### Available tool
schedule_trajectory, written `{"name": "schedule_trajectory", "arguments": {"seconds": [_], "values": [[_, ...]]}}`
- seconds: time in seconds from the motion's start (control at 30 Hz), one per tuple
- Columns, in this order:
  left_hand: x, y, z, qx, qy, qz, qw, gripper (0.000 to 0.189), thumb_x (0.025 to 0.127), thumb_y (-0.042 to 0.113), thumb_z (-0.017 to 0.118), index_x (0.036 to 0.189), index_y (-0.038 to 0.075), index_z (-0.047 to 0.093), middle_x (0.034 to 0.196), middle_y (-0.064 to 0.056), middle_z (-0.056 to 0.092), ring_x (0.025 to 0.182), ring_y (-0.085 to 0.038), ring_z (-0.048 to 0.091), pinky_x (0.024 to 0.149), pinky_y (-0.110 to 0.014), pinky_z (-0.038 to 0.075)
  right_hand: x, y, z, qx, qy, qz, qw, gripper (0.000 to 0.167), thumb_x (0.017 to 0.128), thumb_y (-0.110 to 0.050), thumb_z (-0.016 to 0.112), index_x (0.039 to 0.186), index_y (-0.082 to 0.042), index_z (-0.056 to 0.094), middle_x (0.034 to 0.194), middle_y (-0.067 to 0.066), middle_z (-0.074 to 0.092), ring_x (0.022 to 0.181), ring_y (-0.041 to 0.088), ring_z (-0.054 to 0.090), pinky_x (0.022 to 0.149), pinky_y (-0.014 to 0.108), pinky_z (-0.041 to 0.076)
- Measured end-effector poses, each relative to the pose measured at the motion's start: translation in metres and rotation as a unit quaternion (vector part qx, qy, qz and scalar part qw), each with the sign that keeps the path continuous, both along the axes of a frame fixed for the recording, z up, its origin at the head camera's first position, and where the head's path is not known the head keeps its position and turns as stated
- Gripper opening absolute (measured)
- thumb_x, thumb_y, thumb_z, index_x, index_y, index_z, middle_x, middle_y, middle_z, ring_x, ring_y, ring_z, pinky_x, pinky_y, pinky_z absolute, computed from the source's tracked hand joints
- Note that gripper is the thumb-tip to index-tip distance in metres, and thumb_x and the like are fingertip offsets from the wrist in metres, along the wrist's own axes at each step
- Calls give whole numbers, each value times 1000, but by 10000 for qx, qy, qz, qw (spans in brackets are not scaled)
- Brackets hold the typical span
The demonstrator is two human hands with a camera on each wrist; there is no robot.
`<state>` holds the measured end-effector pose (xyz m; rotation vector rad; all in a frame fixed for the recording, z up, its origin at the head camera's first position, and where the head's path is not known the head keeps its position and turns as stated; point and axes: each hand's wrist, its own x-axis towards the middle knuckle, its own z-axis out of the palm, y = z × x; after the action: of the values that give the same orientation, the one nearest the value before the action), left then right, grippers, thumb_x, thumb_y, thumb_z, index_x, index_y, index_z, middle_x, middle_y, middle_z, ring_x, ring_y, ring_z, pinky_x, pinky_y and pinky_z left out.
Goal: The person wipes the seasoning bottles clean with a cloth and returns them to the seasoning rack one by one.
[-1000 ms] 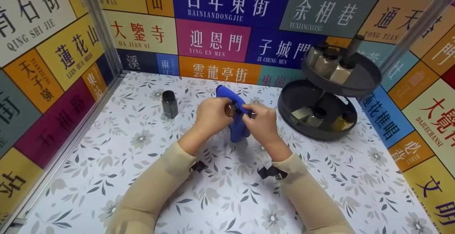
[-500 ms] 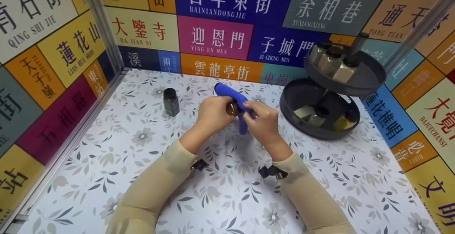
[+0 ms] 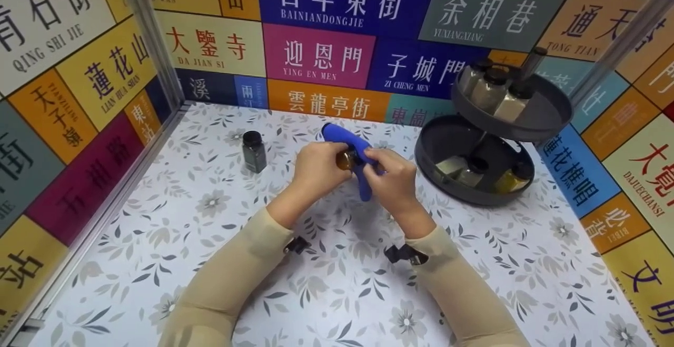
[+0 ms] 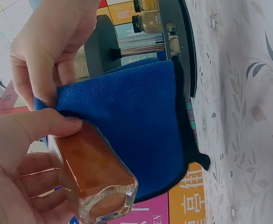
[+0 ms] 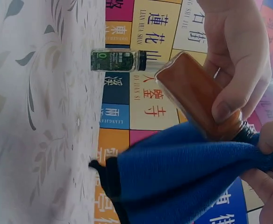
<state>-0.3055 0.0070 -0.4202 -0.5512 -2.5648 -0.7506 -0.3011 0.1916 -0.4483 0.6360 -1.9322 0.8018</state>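
A square glass jar of orange-brown spice point(image 4: 96, 161) lies tilted in my left hand point(image 3: 322, 167), the thumb pressed on its side and its base towards the left wrist camera. Over the jar's neck end my right hand point(image 3: 394, 178) pinches a blue cloth point(image 3: 345, 136) with dark edging. In the right wrist view the cloth point(image 5: 188, 175) bunches between the right fingers point(image 5: 267, 179) and hangs loose on the other side. A bit of threaded neck or cap shows by the cloth; the rest of that end is hidden.
A dark-capped jar with dark green contents point(image 3: 255, 152) stands on the flower-patterned tabletop point(image 3: 326, 284) to the left. At the right is a two-tier round black rack, with several jars in its lower tray point(image 3: 474, 199) and upper tray point(image 3: 547, 132). Sign-printed walls point(image 3: 321, 57) enclose the table.
The right hand has shifted slightly right and turned at the jar's neck end, and the cloth's hanging lower part has become narrower. The left hand keeps its hold on the jar.
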Motion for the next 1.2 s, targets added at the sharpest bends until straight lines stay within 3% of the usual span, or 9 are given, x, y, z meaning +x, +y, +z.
{"name": "schedule_trajectory", "arguments": {"seconds": [0.17, 0.33, 0.6, 0.9, 1.07, 1.2], "values": [[0, 0, -1, -126, 233, 68, 9996, 30, 78, 17, 85, 106, 10, 79, 92, -6, 79, 81, -29, 73, 75, -47, 58, -1, 0, -1, 229, -385, -307, 9985, 21, 80, 7, 74, 97, -2, 83, 92, 13, 81, 77, 24, 77, 66, 36, 63], [-2, 2, -7, 128, 44, 125, 9998, 39, 78, 16, 85, 114, 4, 77, 100, -11, 79, 89, -32, 74, 83, -48, 60, -1, 0, -2, 313, -725, -454, 9958, 19, 82, 4, 76, 98, 0, 83, 93, 15, 81, 81, 26, 79, 68, 37, 65], [-3, 6, -10, 548, 70, 42, 9985, 40, 73, 16, 94, 107, 3, 78, 96, -12, 77, 88, -33, 73, 83, -49, 59, 6, -4, 4, 379, 33, -380, 9986, 18, 81, 4, 76, 97, 0, 82, 88, 16, 79, 75, 27, 76, 67, 40, 63], [1, 5, -7, 344, 91, 48, 9994, 42, 76, 16, 90, 114, 3, 79, 101, -13, 79, 93, -33, 74, 88, -48, 59, 3, -1, 0, 485, -290, -541, 9969, 18, 82, 3, 75, 98, 0, 82, 90, 15, 80, 78, 26, 77, 68, 38, 63], [-4, 8, -11, 277, 209, -30, 9994, 24, 76, 15, 88, 95, 6, 77, 87, -9, 76, 80, -31, 71, 77, -47, 57, 7, -4, 2, 441, 106, -472, 9979, 18, 81, 4, 75, 97, 0, 81, 91, 15, 80, 83, 29, 78, 73, 41, 64], [-5, 6, -14, 152, 182, 54, 9997, 18, 76, 15, 86, 88, 9, 73, 80, -6, 73, 73, -30, 68, 71, -47, 55, 7, -7, 0, 538, -8, -399, 9978, 19, 81, 4, 75, 97, -1, 81, 92, 15, 81, 84, 30, 79, 74, 42, 65]]}}
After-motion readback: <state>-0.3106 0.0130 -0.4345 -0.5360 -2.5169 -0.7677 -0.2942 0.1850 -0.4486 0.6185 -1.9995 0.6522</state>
